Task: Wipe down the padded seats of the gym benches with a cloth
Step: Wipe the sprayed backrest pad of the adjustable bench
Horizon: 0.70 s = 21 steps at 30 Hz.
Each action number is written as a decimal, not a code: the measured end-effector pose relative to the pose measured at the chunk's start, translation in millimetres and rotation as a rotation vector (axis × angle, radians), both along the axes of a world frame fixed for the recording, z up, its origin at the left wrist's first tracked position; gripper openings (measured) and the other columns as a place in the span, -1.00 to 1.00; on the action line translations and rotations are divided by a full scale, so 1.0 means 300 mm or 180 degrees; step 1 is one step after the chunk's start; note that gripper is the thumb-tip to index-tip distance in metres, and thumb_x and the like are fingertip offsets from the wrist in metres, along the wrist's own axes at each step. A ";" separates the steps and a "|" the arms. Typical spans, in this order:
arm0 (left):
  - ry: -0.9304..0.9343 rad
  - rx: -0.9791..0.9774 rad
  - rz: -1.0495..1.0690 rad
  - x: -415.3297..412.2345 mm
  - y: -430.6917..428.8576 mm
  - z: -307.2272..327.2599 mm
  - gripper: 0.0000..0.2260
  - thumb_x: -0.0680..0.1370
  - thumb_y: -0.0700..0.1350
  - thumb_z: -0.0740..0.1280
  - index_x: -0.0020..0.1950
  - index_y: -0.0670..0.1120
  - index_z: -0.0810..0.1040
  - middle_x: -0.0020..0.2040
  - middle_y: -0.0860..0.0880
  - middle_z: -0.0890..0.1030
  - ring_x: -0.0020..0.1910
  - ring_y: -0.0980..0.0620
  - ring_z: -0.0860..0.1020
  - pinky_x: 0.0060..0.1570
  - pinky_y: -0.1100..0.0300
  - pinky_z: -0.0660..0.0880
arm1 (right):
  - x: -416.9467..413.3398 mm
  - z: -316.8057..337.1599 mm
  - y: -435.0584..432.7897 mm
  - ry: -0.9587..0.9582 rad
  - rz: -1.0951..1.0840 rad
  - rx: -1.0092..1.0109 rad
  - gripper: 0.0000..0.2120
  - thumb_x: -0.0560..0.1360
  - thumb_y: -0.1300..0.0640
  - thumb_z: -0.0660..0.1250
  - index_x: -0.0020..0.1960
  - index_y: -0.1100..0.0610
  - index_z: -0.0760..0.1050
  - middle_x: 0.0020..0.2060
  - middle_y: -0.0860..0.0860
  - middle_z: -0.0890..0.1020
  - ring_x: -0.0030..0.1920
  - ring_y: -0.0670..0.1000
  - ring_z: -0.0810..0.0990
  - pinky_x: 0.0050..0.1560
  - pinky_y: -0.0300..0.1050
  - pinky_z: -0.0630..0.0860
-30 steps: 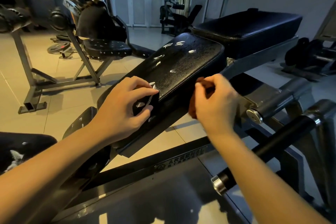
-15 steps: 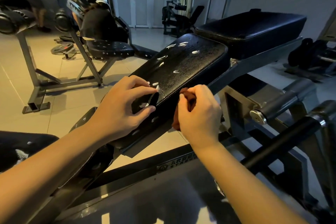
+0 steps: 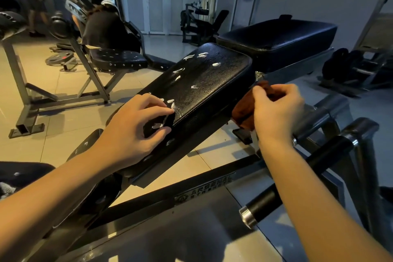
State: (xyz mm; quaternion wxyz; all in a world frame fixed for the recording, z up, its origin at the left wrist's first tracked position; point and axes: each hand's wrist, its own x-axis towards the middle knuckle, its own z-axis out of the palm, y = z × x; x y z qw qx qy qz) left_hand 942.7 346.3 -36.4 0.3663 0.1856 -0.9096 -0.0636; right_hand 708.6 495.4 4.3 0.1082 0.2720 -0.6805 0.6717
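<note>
A black padded seat (image 3: 204,83) slants up from the lower left, its cover torn in several white spots. My left hand (image 3: 136,130) grips its near corner, fingers curled round the edge. My right hand (image 3: 276,112) holds a brown cloth (image 3: 244,112) bunched against the seat's right side. A second, flat black pad (image 3: 278,36) sits just beyond the slanted one.
A black foam-covered bar (image 3: 297,178) with a chrome end juts out under my right forearm. The bench frame (image 3: 191,193) crosses below. Another bench (image 3: 117,59) and a person in black (image 3: 102,27) are at the left on the tiled floor. Dumbbells (image 3: 350,66) lie at the right.
My right hand has slid the cloth away along the seat's right side, after coming nearer half a second ago. My left hand keeps its grip on the corner.
</note>
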 end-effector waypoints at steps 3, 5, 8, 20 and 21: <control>-0.0016 -0.0018 -0.0032 -0.003 0.001 0.007 -0.60 0.54 0.19 0.29 0.32 0.09 0.59 0.23 0.13 0.50 0.25 0.12 0.44 0.18 0.12 0.46 | 0.091 -0.013 -0.024 -0.0151 0.0336 -0.0090 -0.81 0.51 0.08 0.49 0.04 0.04 0.50 -0.11 -0.14 0.59 -0.13 -0.28 0.60 -0.23 -0.37 0.58; -0.0028 -0.0028 -0.0056 -0.002 0.000 0.011 -0.58 0.53 0.22 0.26 0.32 0.09 0.59 0.24 0.12 0.50 0.25 0.11 0.45 0.17 0.09 0.48 | 0.160 -0.039 -0.041 -0.0035 0.0418 -0.0032 -0.81 0.50 0.07 0.50 0.03 0.03 0.52 -0.12 -0.12 0.62 -0.12 -0.22 0.63 -0.19 -0.31 0.60; -0.0025 -0.0031 -0.0065 -0.002 -0.004 0.015 -0.57 0.53 0.23 0.26 0.31 0.09 0.60 0.23 0.12 0.50 0.25 0.10 0.45 0.17 0.03 0.50 | 0.254 -0.092 -0.044 0.0092 0.0664 0.0062 -0.84 0.52 0.09 0.50 0.00 0.00 0.52 -0.14 -0.12 0.62 -0.13 -0.14 0.66 -0.24 -0.23 0.64; -0.0041 -0.0030 -0.0007 0.019 -0.005 0.017 -0.59 0.51 0.20 0.33 0.31 0.08 0.60 0.23 0.10 0.51 0.24 0.08 0.46 0.16 0.03 0.51 | 0.004 0.005 -0.004 0.0617 0.0826 0.0106 -0.81 0.56 0.25 0.41 0.06 -0.01 0.55 -0.05 -0.19 0.61 0.03 -0.28 0.57 0.01 -0.43 0.50; -0.0032 -0.0011 -0.0002 0.020 -0.005 0.016 -0.59 0.51 0.20 0.32 0.30 0.08 0.61 0.23 0.09 0.51 0.25 0.08 0.46 0.16 0.03 0.51 | -0.007 0.002 -0.009 0.0680 0.0855 0.0112 -0.80 0.56 0.27 0.39 0.07 -0.02 0.55 -0.03 -0.19 0.61 0.04 -0.28 0.56 0.02 -0.44 0.50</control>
